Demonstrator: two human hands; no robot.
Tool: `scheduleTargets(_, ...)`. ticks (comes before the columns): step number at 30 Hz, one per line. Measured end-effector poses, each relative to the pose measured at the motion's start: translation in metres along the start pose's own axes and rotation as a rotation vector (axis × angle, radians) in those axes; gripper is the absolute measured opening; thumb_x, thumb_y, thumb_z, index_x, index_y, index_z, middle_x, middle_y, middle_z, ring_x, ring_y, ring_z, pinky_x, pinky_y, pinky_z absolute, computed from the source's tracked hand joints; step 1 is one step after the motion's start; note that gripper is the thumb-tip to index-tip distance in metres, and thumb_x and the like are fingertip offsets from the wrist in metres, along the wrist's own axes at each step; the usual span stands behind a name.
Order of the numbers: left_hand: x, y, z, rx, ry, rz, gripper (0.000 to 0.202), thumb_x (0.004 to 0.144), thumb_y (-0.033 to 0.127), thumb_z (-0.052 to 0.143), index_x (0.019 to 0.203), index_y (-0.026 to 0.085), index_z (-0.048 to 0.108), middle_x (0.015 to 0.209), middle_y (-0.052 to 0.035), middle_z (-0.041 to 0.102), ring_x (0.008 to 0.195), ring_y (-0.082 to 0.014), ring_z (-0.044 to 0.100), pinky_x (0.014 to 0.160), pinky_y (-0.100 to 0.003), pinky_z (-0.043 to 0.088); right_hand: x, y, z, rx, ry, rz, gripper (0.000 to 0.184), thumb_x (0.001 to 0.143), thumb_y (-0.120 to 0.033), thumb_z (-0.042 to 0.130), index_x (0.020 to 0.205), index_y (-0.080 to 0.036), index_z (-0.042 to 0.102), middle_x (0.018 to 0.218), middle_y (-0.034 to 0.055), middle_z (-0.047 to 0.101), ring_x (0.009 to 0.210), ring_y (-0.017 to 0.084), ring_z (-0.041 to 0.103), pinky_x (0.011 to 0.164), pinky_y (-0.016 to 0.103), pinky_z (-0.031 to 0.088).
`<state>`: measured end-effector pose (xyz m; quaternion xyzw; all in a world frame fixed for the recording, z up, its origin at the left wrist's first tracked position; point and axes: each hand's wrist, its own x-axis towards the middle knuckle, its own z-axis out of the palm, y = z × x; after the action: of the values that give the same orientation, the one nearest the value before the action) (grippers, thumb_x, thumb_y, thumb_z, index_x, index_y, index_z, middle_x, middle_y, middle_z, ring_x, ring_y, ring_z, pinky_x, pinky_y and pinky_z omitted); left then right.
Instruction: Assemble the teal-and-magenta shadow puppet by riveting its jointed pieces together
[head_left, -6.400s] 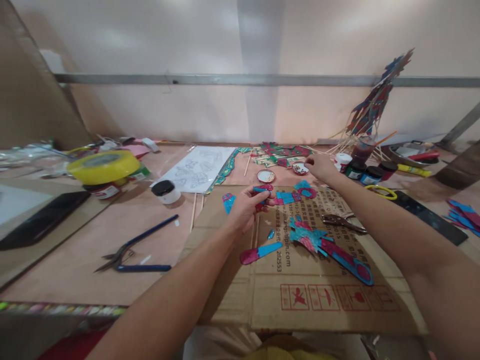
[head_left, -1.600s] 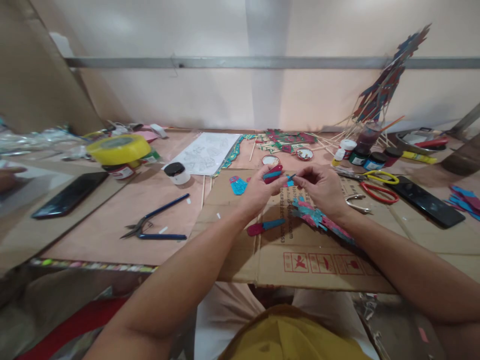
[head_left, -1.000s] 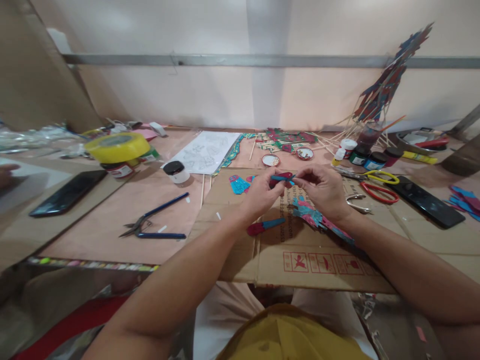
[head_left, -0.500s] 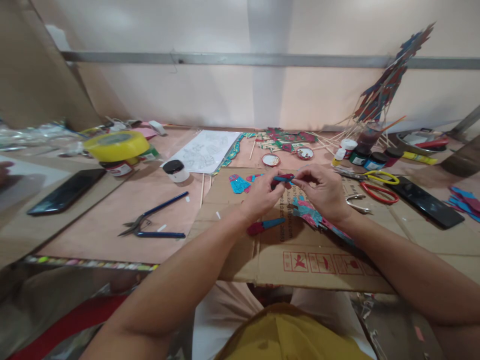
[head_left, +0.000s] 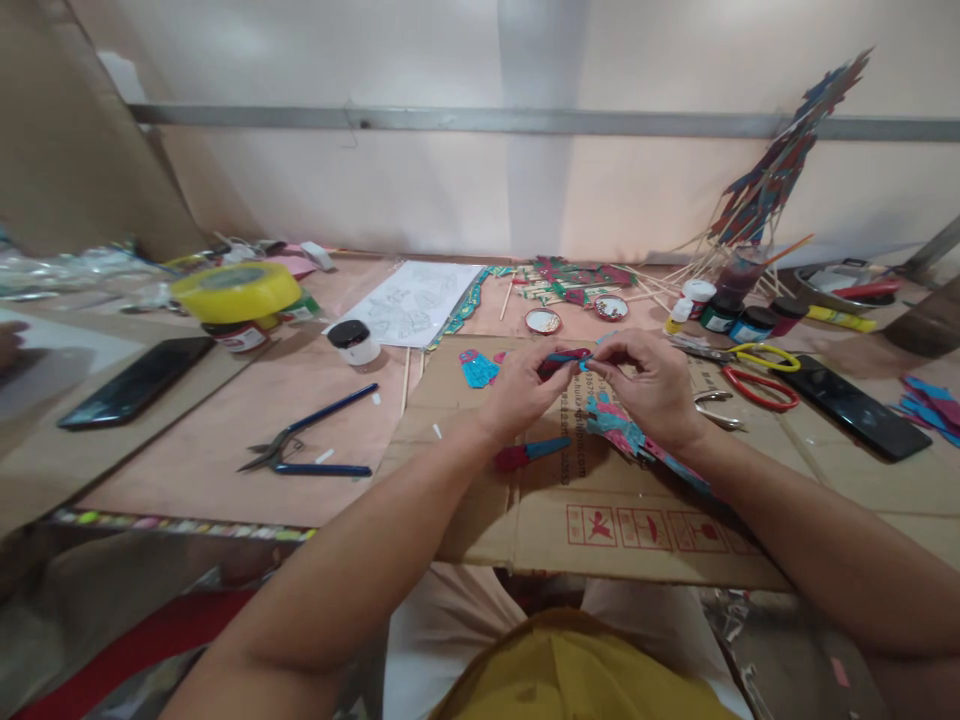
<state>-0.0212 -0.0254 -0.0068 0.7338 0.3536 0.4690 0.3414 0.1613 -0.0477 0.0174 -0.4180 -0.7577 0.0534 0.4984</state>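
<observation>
My left hand [head_left: 523,388] is closed around a small flat piece painted dark red and blue [head_left: 564,358], holding it just above the cardboard sheet [head_left: 480,520]. At the right end of that piece, the fingertips of my right hand [head_left: 637,380] are pinched together. A bright blue bit shows there; what lies between those fingertips is too small to make out. Below my right hand rests a longer pink and blue painted cutout [head_left: 619,430], partly hidden by the wrist. Another red and blue piece [head_left: 536,452] lies under my left forearm, and a blue and pink cutout [head_left: 477,370] lies beyond it.
Blue-handled snips [head_left: 300,445] and a black-lidded jar [head_left: 354,343] stand left. Two lids [head_left: 541,320] hold small parts at the back. Scissors [head_left: 761,375], pliers [head_left: 716,410], a phone [head_left: 855,408] and paint jars [head_left: 752,325] are right. Another person's hand [head_left: 10,345] shows far left.
The held piece has turned slightly between my hands, and a bright blue bit now shows by my right fingertips. Both hands stay in nearly the same place.
</observation>
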Motion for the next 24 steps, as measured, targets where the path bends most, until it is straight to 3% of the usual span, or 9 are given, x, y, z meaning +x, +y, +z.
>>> scheduleTargets(12, -0.0011, 0.0041, -0.0023, 0.030, -0.007, 0.010, 0.016, 0.086, 0.022, 0.064, 0.095, 0.024, 0.076, 0.086, -0.0033, 0.074, 0.083, -0.0170, 0.067, 0.077, -0.029, 0.052, -0.0005, 0.0013, 0.0018, 0.033, -0.017, 0.039, 0.011, 0.084, -0.030, 0.072, 0.077, -0.024, 0.065, 0.073, 0.0010, 0.068, 0.066, 0.016, 0.059, 0.066, 0.032, 0.050)
scheduleTargets(18, 0.0003, 0.0018, -0.0056, -0.078, -0.101, -0.040, 0.017, 0.088, 0.024, 0.061, 0.093, 0.022, 0.077, 0.081, -0.0027, 0.074, 0.068, -0.0132, 0.063, 0.067, -0.026, 0.050, -0.0013, 0.0061, 0.0045, 0.209, -0.074, 0.151, 0.011, 0.082, -0.032, 0.074, 0.086, -0.024, 0.069, 0.078, 0.0010, 0.069, 0.071, 0.016, 0.063, 0.068, 0.033, 0.054)
scheduleTargets(24, 0.0026, 0.0032, -0.0093, -0.148, -0.194, -0.067, 0.019, 0.088, 0.033, 0.064, 0.092, 0.020, 0.077, 0.083, -0.0039, 0.075, 0.077, -0.0160, 0.066, 0.073, -0.027, 0.051, 0.0028, 0.0050, 0.0020, 0.406, -0.180, 0.297, 0.019, 0.079, -0.039, 0.077, 0.080, -0.021, 0.070, 0.073, 0.0003, 0.069, 0.068, 0.015, 0.062, 0.066, 0.031, 0.052)
